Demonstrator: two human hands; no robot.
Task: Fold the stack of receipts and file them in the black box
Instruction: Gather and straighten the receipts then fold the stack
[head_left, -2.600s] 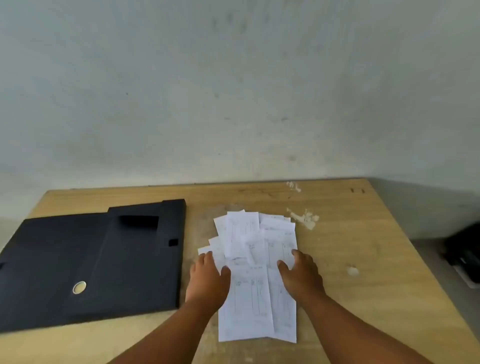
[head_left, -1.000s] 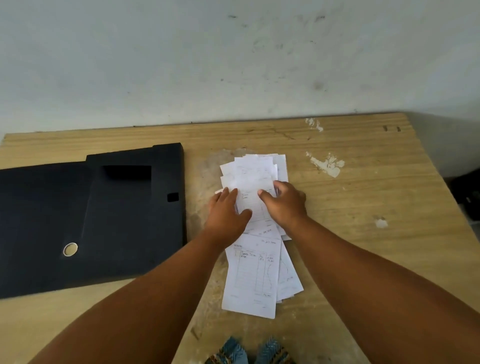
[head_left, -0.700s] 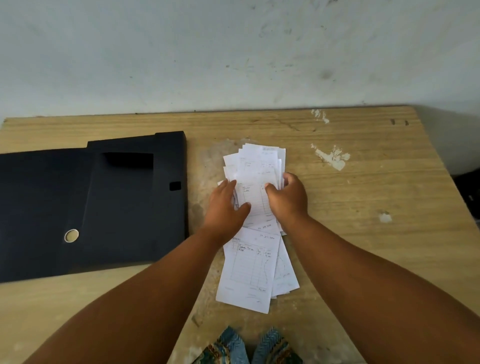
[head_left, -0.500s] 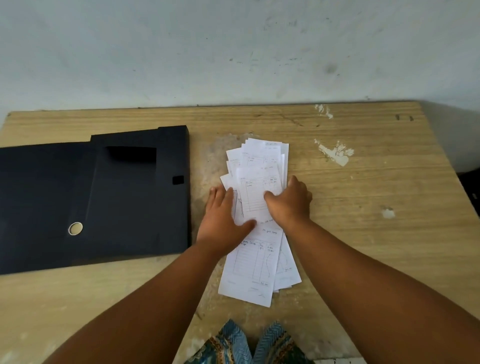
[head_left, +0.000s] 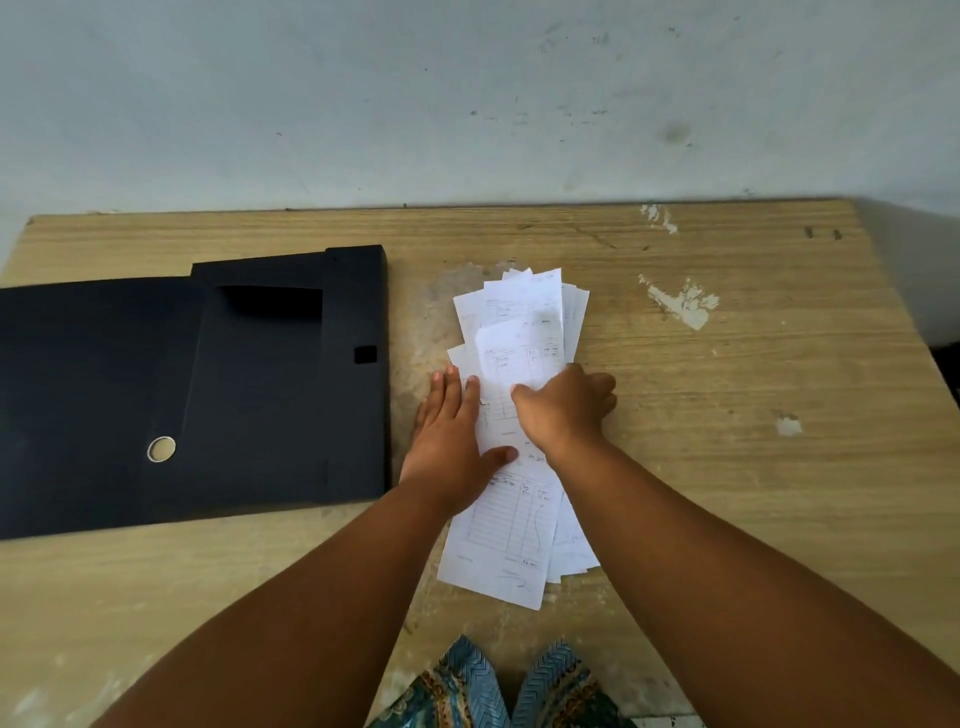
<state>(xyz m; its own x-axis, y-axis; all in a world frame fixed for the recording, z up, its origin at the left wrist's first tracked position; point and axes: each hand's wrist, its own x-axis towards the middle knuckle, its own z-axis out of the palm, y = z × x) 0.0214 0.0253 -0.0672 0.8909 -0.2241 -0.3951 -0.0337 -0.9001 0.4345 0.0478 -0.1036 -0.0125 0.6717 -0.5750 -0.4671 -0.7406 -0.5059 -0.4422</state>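
Note:
A loose stack of white printed receipts (head_left: 519, 525) lies lengthwise on the wooden table, fanned at its far end. My left hand (head_left: 452, 431) rests flat on the stack's left edge, fingers stretched out, thumb lying across the paper. My right hand (head_left: 563, 408) grips the stack's right side, thumb on top and fingers curled over the edge. The black box (head_left: 249, 395), a flat file case with a metal-ringed finger hole, lies closed to the left of the receipts, its right edge close beside my left hand.
The wooden table (head_left: 727, 415) has white paint chips at the right and backs onto a pale wall. Patterned blue cloth (head_left: 498, 691) shows at the near edge, between my forearms.
Both hands have pushed the spread receipts together into a narrower stack. My right hand has shifted from lying flat on top to gripping the right edge. The view dropped lower toward the table.

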